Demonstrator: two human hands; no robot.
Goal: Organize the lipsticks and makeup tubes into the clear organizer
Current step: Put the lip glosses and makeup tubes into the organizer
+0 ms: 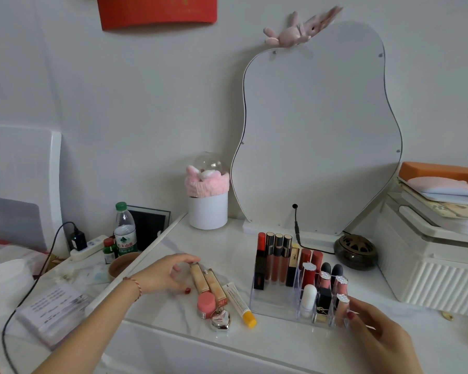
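Note:
The clear organizer (270, 306) stands on the white table, holding several upright lipsticks and gloss tubes. Left of it lie two beige tubes (206, 279), a white tube with a yellow cap (238, 303), a pink round jar (206, 304) and a silver heart-shaped case (221, 321). My left hand (168, 273) hovers over the far end of the beige tubes with fingers curved, its fingertips at a tube's top. My right hand (376, 327) touches the organizer's front right corner beside a pink tube (342, 306) standing there.
A wavy mirror (322, 125) leans on the wall behind the organizer. A white pot with a pink headband (207, 209) stands at the back, a dark round burner (355, 251) and a white ribbed box (430, 268) to the right. A water bottle (125, 230) and power strip sit left.

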